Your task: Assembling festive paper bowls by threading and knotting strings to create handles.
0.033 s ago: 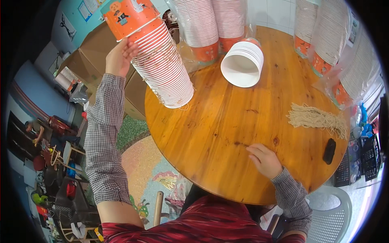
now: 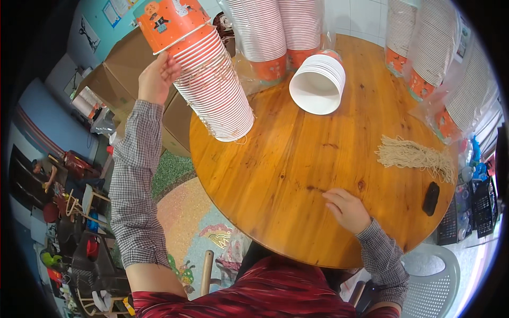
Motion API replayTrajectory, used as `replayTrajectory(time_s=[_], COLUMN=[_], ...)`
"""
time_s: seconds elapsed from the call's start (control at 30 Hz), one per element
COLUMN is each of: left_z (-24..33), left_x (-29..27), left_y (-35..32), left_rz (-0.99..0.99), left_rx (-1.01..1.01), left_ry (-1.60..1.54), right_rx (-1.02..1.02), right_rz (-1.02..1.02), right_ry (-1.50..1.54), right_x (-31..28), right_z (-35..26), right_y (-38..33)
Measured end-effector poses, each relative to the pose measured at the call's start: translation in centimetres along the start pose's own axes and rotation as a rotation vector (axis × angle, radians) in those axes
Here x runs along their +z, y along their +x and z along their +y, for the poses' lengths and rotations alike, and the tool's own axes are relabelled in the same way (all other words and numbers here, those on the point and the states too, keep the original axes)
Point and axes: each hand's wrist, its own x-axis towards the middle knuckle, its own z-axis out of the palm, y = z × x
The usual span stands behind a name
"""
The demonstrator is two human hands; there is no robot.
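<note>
On the left of the round table, a tall stack of upside-down white paper buckets [image 2: 220,98] leans, with strands of twine hanging between the rims. An orange printed paper bucket [image 2: 172,24] tops it. My left hand [image 2: 158,79] is raised beside the stack, its half-curled fingers closed at that top bucket's lower rim; the thumb's grip is partly hidden. My right hand [image 2: 348,211] rests on the tabletop, fingers loosely stretched and holding nothing. Farther back, a short nest of white buckets [image 2: 317,87] lies on its side, mouth toward me.
A bundle of beige twine [image 2: 413,156] and a black object [image 2: 430,199] lie on the wooden table [image 2: 275,196] at right. Bagged bucket stacks [image 2: 260,37] stand behind, others [image 2: 435,47] at far right. Cardboard boxes [image 2: 124,69] stand left, a grey plastic chair [image 2: 432,278] at lower right.
</note>
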Motion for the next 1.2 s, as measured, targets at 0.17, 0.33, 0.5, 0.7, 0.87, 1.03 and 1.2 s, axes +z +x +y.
replayTrajectory(time_s=[0.17, 0.33, 0.5, 0.7, 0.87, 1.03, 1.2], left_z=[2.3, 7.3, 8.5, 10.0, 11.1, 14.2, 17.3], left_x=[-3.7, 0.3, 7.8, 9.9, 8.7, 7.3, 4.0], left_y=[0.6, 3.4, 3.7, 4.8, 8.4, 10.5, 12.8], left_rz=[0.248, 0.192, 0.167, 0.153, 0.061, -0.005, -0.182], left_rx=[0.324, 0.801, 1.062, 0.902, 0.948, 1.227, 0.919], left_ry=[0.212, 0.758, 1.421, 1.581, 1.497, 1.388, 1.145], right_rx=[-0.005, 0.053, 0.072, 0.090, 0.056, 0.080, 0.093], right_rz=[-0.180, -0.126, -0.060, -0.120, -0.087, -0.102, -0.107], right_ry=[-0.043, 0.052, 0.152, 0.203, 0.196, 0.239, 0.228], right_x=[-1.9, -1.8, 1.1, 1.7, 1.6, 1.5, 1.2], right_z=[0.5, -0.2, 1.7, 1.7, 2.0, 2.1, 1.8], right_y=[2.5, 5.7, 5.3, 5.0, 4.7, 4.8, 4.9])
